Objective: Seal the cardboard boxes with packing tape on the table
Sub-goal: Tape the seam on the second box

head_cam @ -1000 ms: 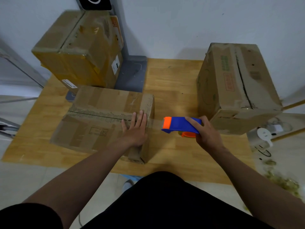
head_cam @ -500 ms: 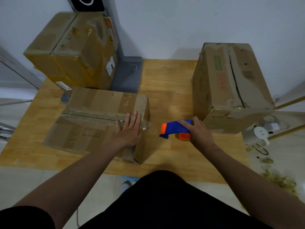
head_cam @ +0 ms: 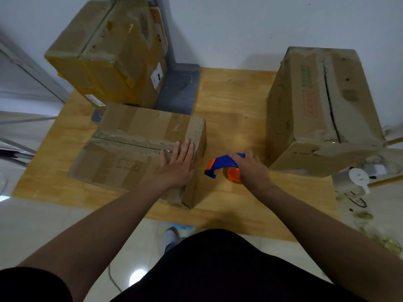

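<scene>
Just right of the low box (head_cam: 130, 129) on the surface (head_cam: 231, 99), your right grip (head_cam: 250, 168) is clamped round the tape dispenser (head_cam: 222, 163), its nose pointing left at the box's end. Your left grip (head_cam: 177, 165) lies flat, fingers straight, on the seam, which runs left to right.

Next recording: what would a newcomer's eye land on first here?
The blue and orange tape dispenser, gripped by the right hand at the middle of the table, stands out most. Just left of it the left hand presses flat on the end of a low box. A tall box with a dark split along its top stands at the right.
</scene>
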